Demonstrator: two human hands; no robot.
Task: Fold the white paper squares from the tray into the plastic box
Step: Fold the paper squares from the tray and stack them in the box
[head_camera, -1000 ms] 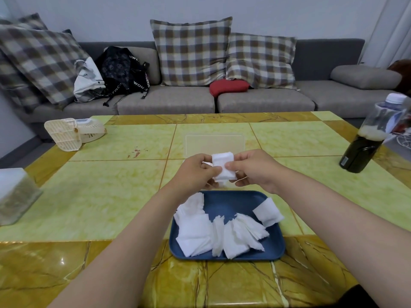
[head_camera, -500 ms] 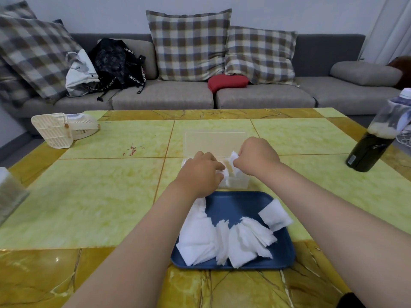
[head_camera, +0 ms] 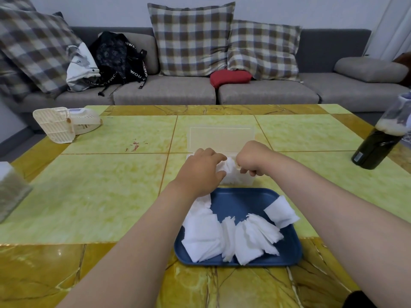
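A clear plastic box [head_camera: 243, 181] with its lid [head_camera: 220, 138] laid open behind it stands just beyond the blue tray [head_camera: 240, 203]. Both my hands are over the box. My left hand [head_camera: 201, 173] holds a folded white paper [head_camera: 230, 171] between fingers and thumb, down inside the box. My right hand [head_camera: 253, 158] is curled knuckles-up with its fingertips on the paper's right edge. Several unfolded white paper squares [head_camera: 206, 232] lie in the tray, in a fanned pile [head_camera: 255, 237] and one apart [head_camera: 281, 211] at the right.
A dark bottle [head_camera: 375, 150] stands on the table at the right, and a white mesh fan [head_camera: 64, 124] lies at the far left. A translucent container [head_camera: 11, 190] sits at the left edge. Beyond the table a grey sofa [head_camera: 169, 92] carries cushions and bags.
Both hands have carried the folded paper from above the tray forward and down into the plastic box. The pile in the tray has not changed.
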